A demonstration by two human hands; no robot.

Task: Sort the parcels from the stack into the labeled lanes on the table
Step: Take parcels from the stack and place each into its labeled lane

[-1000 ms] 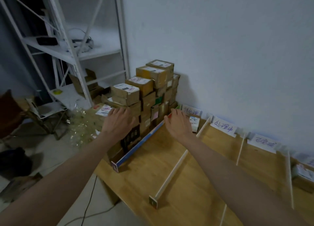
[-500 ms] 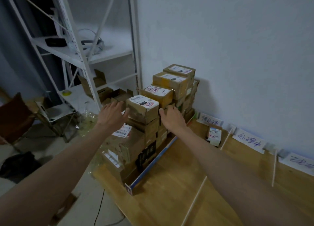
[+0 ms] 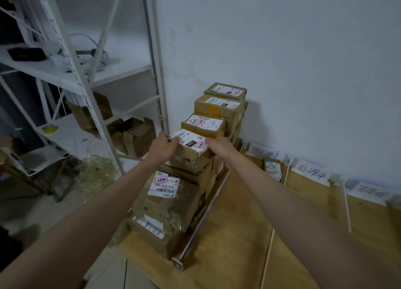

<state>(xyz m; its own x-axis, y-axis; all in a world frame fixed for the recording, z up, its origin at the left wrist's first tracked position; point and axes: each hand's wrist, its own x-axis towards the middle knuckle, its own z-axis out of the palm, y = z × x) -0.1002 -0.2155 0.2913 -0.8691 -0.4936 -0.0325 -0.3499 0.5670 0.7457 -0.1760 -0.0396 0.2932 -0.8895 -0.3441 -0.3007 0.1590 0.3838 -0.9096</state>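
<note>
On top of the stack (image 3: pixel 180 193) by the wall, both hands clamp one parcel (image 3: pixel 191 150), left hand (image 3: pixel 162 148) and right hand (image 3: pixel 219 147) on opposite ends, probably so it lifts level toward the lanes (image 3: pixel 303 202).

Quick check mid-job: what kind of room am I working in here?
Probably a small parcel-sorting or storage room: stacked cardboard parcels with shipping labels, a metal shelving rack, and handwritten lane signs along a wooden table.
</note>
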